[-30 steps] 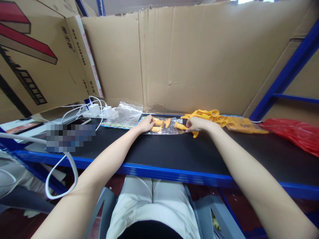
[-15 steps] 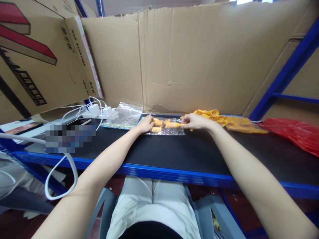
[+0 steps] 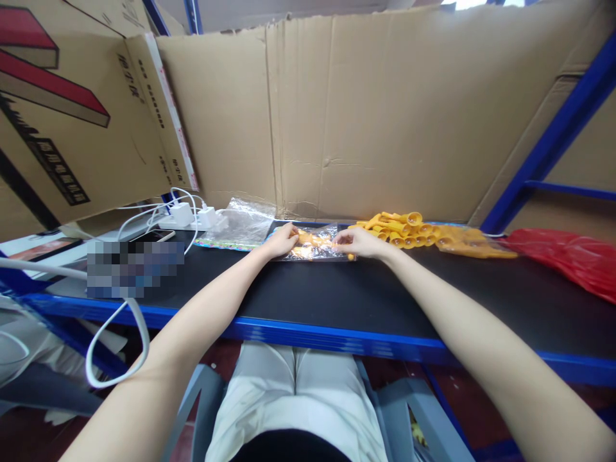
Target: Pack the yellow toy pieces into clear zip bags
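Clear bag [image 3: 329, 231] lying on black shelf [image 3: 337, 292], yellow bits [image 3: 312, 239] inside. Left hand [image 3: 282, 240] gripping bag's left end. Right hand [image 3: 357, 242] curling at its right end; cannot tell if gripping. Yellow pile [image 3: 409, 231] sitting just beside right hand, red bag [image 3: 568, 260] lying farther right. Plugs [image 3: 181, 214] sitting left, white cord [image 3: 144, 330] looping by left arm [image 3: 197, 330]. Box [image 3: 106, 160] showing 商用电脑机箱 on black label [image 3: 62, 170].

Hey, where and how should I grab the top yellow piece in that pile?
Probably pinch the top yellow piece by its narrower body, bringing your right hand in from the left and above. Its wide hollow end opens toward the right, and other yellow pieces crowd its near side.
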`<state>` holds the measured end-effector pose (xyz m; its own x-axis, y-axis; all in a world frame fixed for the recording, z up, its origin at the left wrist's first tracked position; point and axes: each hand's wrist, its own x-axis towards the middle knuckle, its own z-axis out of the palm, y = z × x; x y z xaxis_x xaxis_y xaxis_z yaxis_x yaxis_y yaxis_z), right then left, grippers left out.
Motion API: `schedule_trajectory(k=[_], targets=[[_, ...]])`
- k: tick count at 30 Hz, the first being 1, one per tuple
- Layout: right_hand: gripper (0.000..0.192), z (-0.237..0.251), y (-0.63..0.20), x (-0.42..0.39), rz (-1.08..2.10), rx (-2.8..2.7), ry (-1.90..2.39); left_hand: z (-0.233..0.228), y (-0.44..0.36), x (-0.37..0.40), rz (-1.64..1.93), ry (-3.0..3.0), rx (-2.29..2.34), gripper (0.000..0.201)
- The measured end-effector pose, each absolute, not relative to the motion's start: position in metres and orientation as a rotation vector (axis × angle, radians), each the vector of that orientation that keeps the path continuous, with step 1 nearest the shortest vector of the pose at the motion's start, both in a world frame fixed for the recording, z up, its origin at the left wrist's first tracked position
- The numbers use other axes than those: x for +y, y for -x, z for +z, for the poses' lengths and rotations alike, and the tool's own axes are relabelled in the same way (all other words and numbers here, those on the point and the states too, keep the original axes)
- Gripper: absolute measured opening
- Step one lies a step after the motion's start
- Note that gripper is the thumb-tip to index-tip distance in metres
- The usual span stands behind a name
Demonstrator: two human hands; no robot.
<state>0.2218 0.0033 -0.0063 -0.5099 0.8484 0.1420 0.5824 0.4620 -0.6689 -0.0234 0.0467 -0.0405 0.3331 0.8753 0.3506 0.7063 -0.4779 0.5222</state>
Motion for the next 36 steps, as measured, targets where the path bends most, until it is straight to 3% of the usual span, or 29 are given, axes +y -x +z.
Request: schedule_trajectory(k=[5, 8, 11, 15, 20, 27, 32, 36], targets=[[0.018, -0.009, -0.214, 0.003, 0.627, -2.252, 1.215, -0.034, 0.02, 0.039, 0.93, -2.233, 1.439, 0.02], [0.019, -0.007, -0.216, 0.006, 0.571, -2.212, 1.191, -0.03, 0.019, 0.035, 0.997, -2.153, 1.474, 0.019], [0.015, -0.006, -0.22, 0.008, 0.32, -2.216, 1.383, -0.03, 0.02, 0.037, 1.07, -2.062, 1.513, 0.022], [0.031, -0.004, -0.224, 0.006, 0.101, -2.321, 1.666, -0.033, 0.023, 0.045, 1.133, -1.978, 1.511, 0.025], [0.039, -0.001, -0.219, -0.001, 0.555, -2.284, 1.599, -0.033, 0.025, 0.046, 1.152, -1.875, 1.453, 0.026], [0.029, -0.005, -0.214, -0.002, 1.07, -2.037, 1.35, -0.03, 0.023, 0.042, 1.174, -1.814, 1.418, 0.024], [0.036, -0.005, -0.212, -0.004, 1.23, -1.887, 1.236, -0.032, 0.023, 0.046, 1.193, -1.795, 1.426, 0.02], [0.026, -0.006, -0.202, -0.009, 1.332, -1.745, 1.196, -0.036, 0.023, 0.05, 1.208, -1.744, 1.392, 0.02]])
